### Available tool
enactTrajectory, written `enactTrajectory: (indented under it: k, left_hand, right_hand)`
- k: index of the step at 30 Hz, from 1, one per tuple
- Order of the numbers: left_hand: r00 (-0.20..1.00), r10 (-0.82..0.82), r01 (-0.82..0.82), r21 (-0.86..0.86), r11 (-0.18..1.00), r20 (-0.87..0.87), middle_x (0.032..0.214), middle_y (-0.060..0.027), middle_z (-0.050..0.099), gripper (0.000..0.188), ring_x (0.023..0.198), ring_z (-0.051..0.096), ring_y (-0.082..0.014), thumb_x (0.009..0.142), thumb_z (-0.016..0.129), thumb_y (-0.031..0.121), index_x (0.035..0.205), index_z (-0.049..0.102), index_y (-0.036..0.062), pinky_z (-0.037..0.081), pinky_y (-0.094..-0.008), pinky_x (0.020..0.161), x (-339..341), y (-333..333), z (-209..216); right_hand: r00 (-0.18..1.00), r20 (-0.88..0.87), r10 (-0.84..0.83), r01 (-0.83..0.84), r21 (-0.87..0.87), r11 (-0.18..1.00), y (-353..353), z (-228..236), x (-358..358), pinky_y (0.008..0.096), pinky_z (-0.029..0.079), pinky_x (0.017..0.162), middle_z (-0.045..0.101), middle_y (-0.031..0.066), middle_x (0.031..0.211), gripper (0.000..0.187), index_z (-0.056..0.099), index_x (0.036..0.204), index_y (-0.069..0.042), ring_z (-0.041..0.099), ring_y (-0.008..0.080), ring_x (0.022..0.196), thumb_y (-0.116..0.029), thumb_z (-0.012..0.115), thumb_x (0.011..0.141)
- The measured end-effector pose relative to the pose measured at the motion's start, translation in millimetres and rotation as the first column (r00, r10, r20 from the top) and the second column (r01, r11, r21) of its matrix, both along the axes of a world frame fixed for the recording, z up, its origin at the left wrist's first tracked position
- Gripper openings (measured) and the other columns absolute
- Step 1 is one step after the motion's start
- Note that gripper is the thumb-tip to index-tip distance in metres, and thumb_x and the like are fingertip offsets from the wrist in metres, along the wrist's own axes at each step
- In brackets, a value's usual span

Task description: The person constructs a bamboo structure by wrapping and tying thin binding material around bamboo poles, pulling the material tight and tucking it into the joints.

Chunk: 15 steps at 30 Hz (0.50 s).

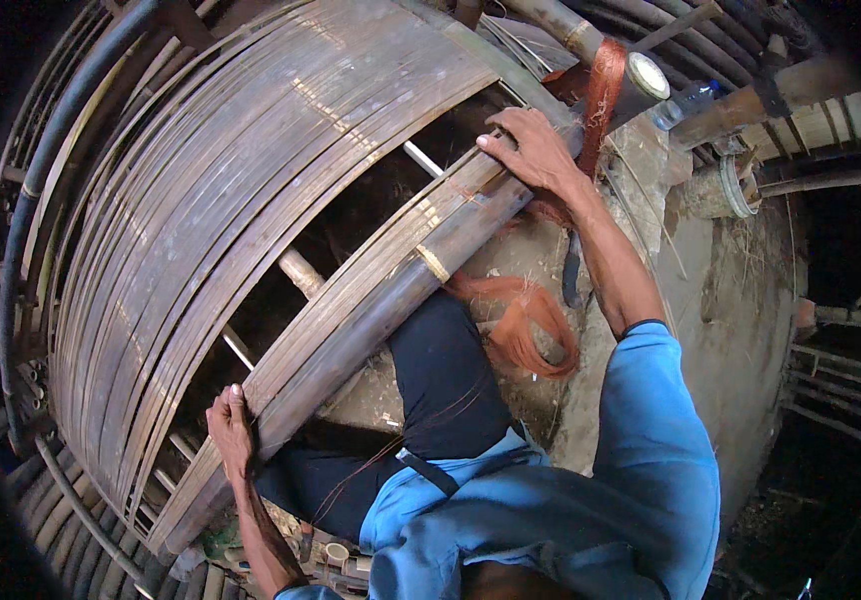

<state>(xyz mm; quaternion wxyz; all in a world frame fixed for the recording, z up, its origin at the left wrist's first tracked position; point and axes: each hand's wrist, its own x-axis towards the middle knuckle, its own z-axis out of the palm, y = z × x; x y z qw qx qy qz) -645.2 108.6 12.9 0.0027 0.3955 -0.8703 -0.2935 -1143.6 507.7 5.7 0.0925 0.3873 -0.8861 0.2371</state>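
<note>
In front of me is a wide bamboo bench frame with a slatted surface [251, 180] of thin, flat strips. A narrow band of bamboo slats [381, 256] lies along the near thick bamboo rail [376, 310], apart from the wider surface. Crossbars, one of them thick [301, 272], show in the dark gap between. My left hand [231, 430] grips the band near its lower left end, thumb on top and fingers curled. Toward the upper right end, my right hand [541, 150] is closed over the same slats; some of its fingertips are hidden.
Loops of orange strapping [531, 330] lie on the ground beside my leg. A reddish-brown band [605, 95] hangs from the frame's far right corner. Farther right are a clear plastic bottle [686, 105] and a pale bucket [736, 188]. Bamboo poles [76, 520] surround the bench.
</note>
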Motion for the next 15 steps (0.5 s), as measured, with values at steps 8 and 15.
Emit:
enactTrajectory:
  k: [8, 15]
  left_hand:
    - [0.996, -0.086, 0.088, -0.253, 0.964, 0.016, 0.12, -0.0284, 0.065, 0.043, 0.111, 0.054, -0.048, 0.107, 0.048, 0.034, 0.115, 0.068, -0.0025, 0.039, -0.0513, 0.101, 10, 5, 4]
    - [0.998, -0.055, 0.051, -0.225, 0.973, -0.01, 0.091, -0.0212, 0.061, 0.038, 0.092, 0.052, -0.0405, 0.106, 0.047, 0.031, 0.091, 0.062, -0.0003, 0.039, -0.0503, 0.096, -10, 22, 20]
  right_hand:
    - [0.997, 0.046, -0.058, 0.044, 0.26, 0.965, -12, 16, 13, 0.0464, 0.042, 0.102, 0.068, 0.019, 0.105, 0.063, 0.072, 0.097, 0.0, 0.06, 0.0363, 0.107, -0.06, 0.054, 0.094]
    - [0.996, -0.013, -0.094, 0.094, 0.233, 0.968, 7, 2, -15, 0.0448, 0.038, 0.105, 0.071, 0.0176, 0.109, 0.069, 0.074, 0.096, -0.001, 0.059, 0.0331, 0.114, -0.066, 0.05, 0.094]
